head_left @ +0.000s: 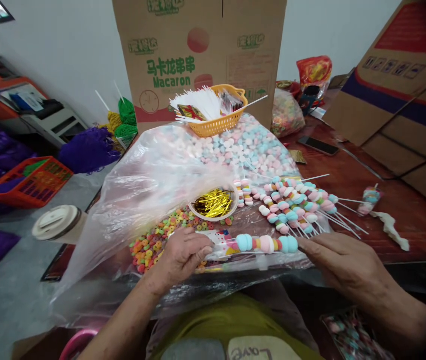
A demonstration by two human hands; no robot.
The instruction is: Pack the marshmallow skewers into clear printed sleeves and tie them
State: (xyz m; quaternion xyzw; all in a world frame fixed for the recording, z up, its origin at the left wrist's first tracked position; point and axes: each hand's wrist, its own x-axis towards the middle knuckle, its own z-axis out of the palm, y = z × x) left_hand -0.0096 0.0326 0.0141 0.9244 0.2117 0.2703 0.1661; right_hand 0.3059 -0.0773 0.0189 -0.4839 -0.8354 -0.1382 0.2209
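Note:
Between my hands lies a marshmallow skewer (267,244), with blue and pink marshmallows and small coloured rings, level above the table's front edge. My left hand (188,251) is closed, pinching a clear printed plastic wrapper (221,247) at the skewer's left end. The skewer's left part appears to be inside this wrapper. At the right end, my right hand (344,262) has its fingers closed by the last blue marshmallow; its grip on the stick is mostly hidden. Finished-looking skewers (299,205) lie piled beyond my right hand. Loose fruit-coloured rings (145,248) lie near my left hand.
A round tub of gold twist ties (213,204) stands mid-table. Behind it are loose marshmallows (269,147) on plastic sheeting and a yellow basket of white sticks (218,122). Cardboard boxes (205,60) rise behind. A lidded cup (56,224), phone (318,145) and wrapped skewer (369,199) flank these.

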